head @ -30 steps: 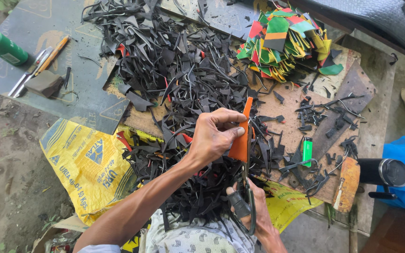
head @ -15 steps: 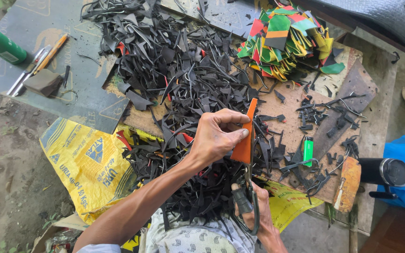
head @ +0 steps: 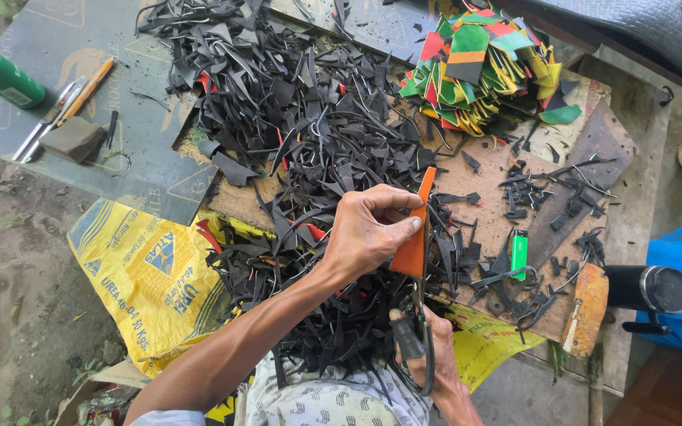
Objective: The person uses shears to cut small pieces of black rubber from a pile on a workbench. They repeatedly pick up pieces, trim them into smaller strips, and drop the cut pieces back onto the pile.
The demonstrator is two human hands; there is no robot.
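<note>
Scraps (head: pixel 309 118) of black material are lying heaped across the table (head: pixel 507 170), spilling toward the person's lap. Left hand (head: pixel 369 233) is holding an orange strip (head: pixel 414 237) upright over the heap, fingers (head: pixel 396 197) pinching it, thumb pressing its lower face. Right hand (head: pixel 436 367) is sitting low, near the lap, fingers curling through the handles of dark scissors (head: pixel 416 347); the blades are pointing up to the strip's lower edge, but how far apart they are standing cannot be told.

Around: a stack of green, yellow, red and orange pieces (head: pixel 483 67) is resting at the table's far side, just beside the scraps. A green lighter (head: pixel 519 254) is lying right of the strip, among loose offcuts. A yellow sack (head: pixel 148 276) is hanging off the table's left edge. Farther left, a dark board (head: pixel 57 47) is carrying a green bottle (head: pixel 0 75), a pencil (head: pixel 87 88) and a grey block (head: pixel 73 138).
</note>
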